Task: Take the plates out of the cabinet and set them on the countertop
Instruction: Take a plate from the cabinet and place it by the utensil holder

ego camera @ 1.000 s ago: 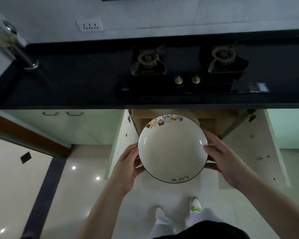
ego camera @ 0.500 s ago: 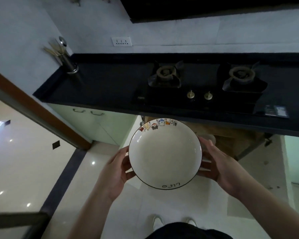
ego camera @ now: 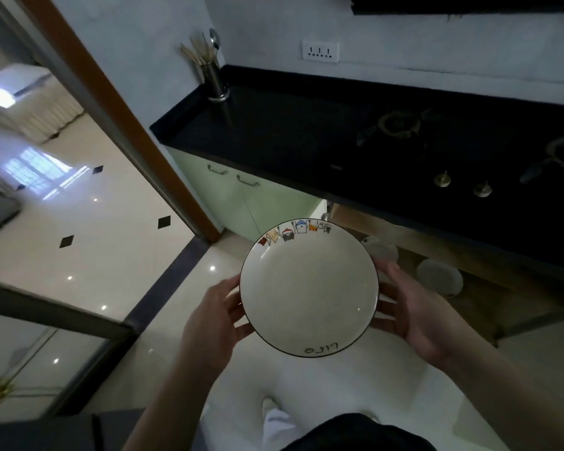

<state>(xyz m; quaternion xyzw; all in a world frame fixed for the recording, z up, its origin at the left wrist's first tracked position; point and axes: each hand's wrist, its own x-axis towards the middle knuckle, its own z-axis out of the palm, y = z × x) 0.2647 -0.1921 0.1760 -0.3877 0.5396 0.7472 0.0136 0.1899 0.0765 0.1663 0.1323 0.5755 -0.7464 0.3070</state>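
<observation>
Left hand [ego camera: 214, 315] curled on the plate [ego camera: 308, 289] at its nine o'clock edge, thumb on the rim, fingers tucked beneath; right hand [ego camera: 415, 315] mirrored at three o'clock, thumb on the rim, fingers wrapped under. Plate carried level between both, clear of any surface, over the pale tiled floor [ego camera: 176, 336] in front of the open cabinet [ego camera: 469, 271]. Round, so no long axis to speak of; shallow glazed ceramic, cream-white, thin dark line round the rim, a row of small coloured cartoon figures at twelve o'clock and a scrawled word at six. Smooth and glossy, likely slippery on the glaze, hence the two-sided grip. From the plate, countertop [ego camera: 290, 125] up at twelve to one o'clock, black and polished; bare stretch toward eleven, near the metal utensil holder [ego camera: 216, 81], gas burners [ego camera: 401, 123] and brass knobs [ego camera: 442, 180] toward one and two. Neither hand clearly nearer the counter. More pale dishes [ego camera: 438, 276] dimly visible on the wooden cabinet shelf at three o'clock, so probably more trips to go.
</observation>
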